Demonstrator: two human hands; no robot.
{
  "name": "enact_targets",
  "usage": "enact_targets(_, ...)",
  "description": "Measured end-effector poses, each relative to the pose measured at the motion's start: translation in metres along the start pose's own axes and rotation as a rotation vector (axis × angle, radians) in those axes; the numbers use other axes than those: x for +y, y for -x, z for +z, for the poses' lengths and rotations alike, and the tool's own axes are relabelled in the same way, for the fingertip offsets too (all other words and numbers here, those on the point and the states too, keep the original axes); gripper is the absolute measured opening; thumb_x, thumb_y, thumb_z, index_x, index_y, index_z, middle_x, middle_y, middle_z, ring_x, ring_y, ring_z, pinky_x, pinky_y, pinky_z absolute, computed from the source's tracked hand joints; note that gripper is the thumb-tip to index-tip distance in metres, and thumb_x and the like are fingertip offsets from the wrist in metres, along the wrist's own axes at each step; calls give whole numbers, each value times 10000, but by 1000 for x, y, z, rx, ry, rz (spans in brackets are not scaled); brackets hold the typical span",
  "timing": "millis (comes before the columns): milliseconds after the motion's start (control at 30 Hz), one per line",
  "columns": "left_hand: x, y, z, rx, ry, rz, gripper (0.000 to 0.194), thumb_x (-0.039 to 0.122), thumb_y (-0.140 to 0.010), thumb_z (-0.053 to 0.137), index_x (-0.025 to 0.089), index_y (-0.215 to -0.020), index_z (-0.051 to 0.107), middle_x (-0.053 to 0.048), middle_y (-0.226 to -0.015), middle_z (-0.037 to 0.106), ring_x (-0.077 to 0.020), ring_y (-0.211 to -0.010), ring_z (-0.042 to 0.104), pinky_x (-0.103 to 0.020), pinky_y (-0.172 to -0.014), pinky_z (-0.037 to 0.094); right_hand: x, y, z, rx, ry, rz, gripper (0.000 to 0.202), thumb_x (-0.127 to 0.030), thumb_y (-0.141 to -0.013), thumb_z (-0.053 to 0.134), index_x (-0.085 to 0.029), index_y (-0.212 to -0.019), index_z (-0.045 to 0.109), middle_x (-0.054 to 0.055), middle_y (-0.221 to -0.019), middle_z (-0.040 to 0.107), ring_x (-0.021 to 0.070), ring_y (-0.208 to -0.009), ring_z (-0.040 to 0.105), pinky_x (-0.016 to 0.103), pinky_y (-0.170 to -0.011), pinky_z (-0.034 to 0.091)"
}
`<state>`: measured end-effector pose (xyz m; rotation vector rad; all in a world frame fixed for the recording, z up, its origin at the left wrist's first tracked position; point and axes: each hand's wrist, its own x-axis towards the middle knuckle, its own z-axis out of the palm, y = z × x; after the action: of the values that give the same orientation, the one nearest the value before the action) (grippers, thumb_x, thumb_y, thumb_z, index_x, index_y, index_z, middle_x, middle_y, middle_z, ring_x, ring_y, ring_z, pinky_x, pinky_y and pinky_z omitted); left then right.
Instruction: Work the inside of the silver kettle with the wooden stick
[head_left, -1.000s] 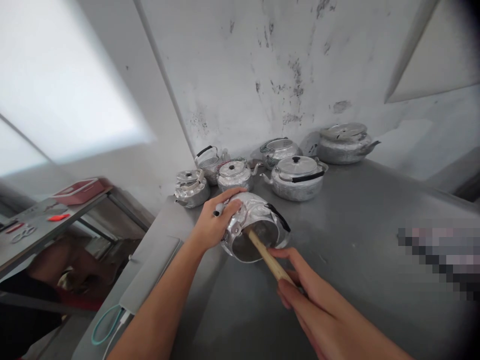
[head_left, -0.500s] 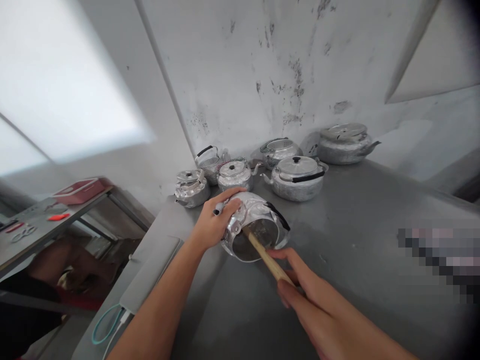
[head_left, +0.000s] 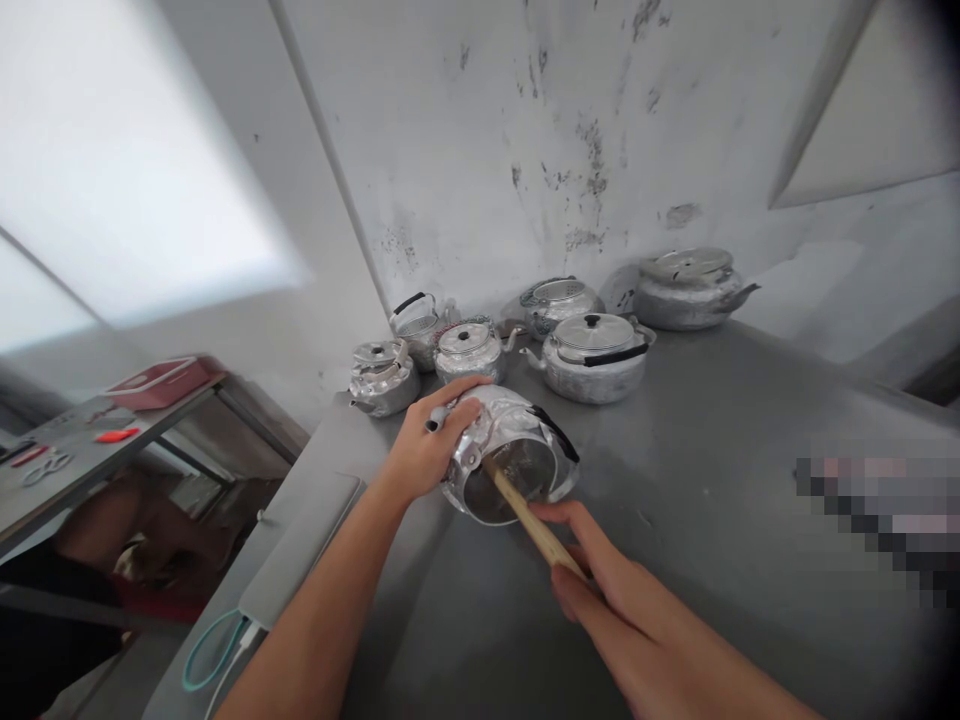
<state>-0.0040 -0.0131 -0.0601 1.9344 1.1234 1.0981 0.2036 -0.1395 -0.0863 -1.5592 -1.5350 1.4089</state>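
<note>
Head view: see pale wall (head_left: 487, 150) at back, big gray table (head_left: 735, 520) in front, w/ 6 other kettles (head_left: 598, 382) near the wall. Next in size, find the held kettle (head_left: 504, 408), tipped on its side, near mid. of view, in front of the rest. Looks thin & shiny: prob. light, hard but easy to dent, a bit slippery. Best held w/ a wide hand on the round side. Open mouth toward the cam & a bit down; base away. Longest line approx. L to R, from spout side across the body.

See right hand (head_left: 600, 580) w/ a narrow hold, fingers & thumb round the wood stick (head_left: 536, 525). Then left hand (head_left: 421, 450), spread wide on the held kettle by the spout, pressing it steady.

Stick looks light, stiff & dry, w/ prob. good grip; best held at the near end. Long axis slants from right hand, up & L, into the mouth. Can't tell what's on the far tip, hid inside.

Last, small bits: black handle grip (head_left: 556, 432), flopped to the R, prob. loose & poor to hold by; & spout (head_left: 436, 420), tip out to the L, next to left hand.
</note>
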Motion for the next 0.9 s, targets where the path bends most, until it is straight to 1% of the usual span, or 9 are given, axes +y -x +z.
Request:
enact_targets(100, 0, 0, 0, -3, 4, -1, 423, 421, -989, 538, 185, -1302, 696, -77, -1377, 667, -327, -1318, 579, -429, -1164, 413, 1, -2, -2, -82, -68, 33, 497, -460, -1057, 318, -275, -1515, 377, -61, -664, 476, 130, -481, 376, 251, -451, 342)
enact_targets(167, 0, 0, 0, -6, 9, -2, 429, 422, -989, 539, 183, -1311, 690, -77, -1383, 664, -326, -1318, 578, -429, -1168, 408, 1, -3, -4, -110, -83, 51, 512, -463, -1060, 320, -271, -1533, 330, -80, -618, 441, 131, -466, 364, 248, -444, 332)
enact_targets(233, 0, 0, 0, -8, 9, -9, 431, 420, -989, 540, 176, -1312, 688, -78, -1384, 663, -325, -1319, 577, -425, -1170, 404, 0, -2, -5, -115, -68, 57, 514, -446, -1057, 350, -264, -1536, 320, -82, -615, 449, 129, -469, 386, 248, -452, 331)
enact_targets(333, 0, 0, 0, -4, 12, -18, 433, 414, -989, 538, 162, -1308, 688, -78, -1380, 665, -323, -1325, 572, -411, -1171, 400, -1, -2, -7, -120, -56, 29, 475, -412, -1052, 382, -256, -1500, 370, -84, -626, 463, 117, -465, 387, 248, -469, 342)
enact_targets(467, 1, 0, 0, -3, 22, -17, 431, 409, -988, 543, 164, -1312, 687, -72, -1380, 665, -318, -1324, 574, -399, -1172, 397, -2, -3, -7, -39, -19, -10, 461, -423, -1055, 362, -263, -1487, 379, -82, -642, 448, 121, -480, 386, 255, -480, 335)
enact_targets(600, 2, 0, 0, -4, 19, -13, 424, 403, -985, 546, 161, -1302, 692, -75, -1360, 677, -322, -1315, 580, -408, -1175, 391, -1, -5, -5, -107, -8, -17, 440, -390, -1052, 366, -270, -1474, 389, -71, -692, 494, 113, -476, 405, 261, -496, 357)
enact_targets(733, 0, 0, 0, -6, 27, -23, 432, 414, -986, 544, 170, -1313, 687, -73, -1372, 671, -326, -1316, 581, -409, -1161, 409, 0, -4, -3, -65, -19, -7, 452, -389, -1050, 370, -264, -1485, 372, -96, -597, 414, 126, -461, 388, 259, -490, 344)
enact_targets(833, -1, 0, 1, -5, 33, -27, 431, 417, -986, 545, 172, -1310, 687, -73, -1372, 672, -328, -1310, 587, -409, -1153, 418, 0, -3, -4, -94, -26, 58, 472, -396, -1056, 345, -255, -1507, 347, -105, -543, 393, 131, -434, 361, 258, -462, 322)
enact_targets(900, -1, 0, 1, -4, 34, -20, 427, 418, -987, 546, 173, -1305, 690, -72, -1376, 670, -326, -1309, 588, -411, -1158, 413, -1, -4, -5, -120, -38, 57, 498, -422, -1064, 320, -246, -1530, 302, -109, -528, 391, 135, -439, 366, 255, -460, 334)
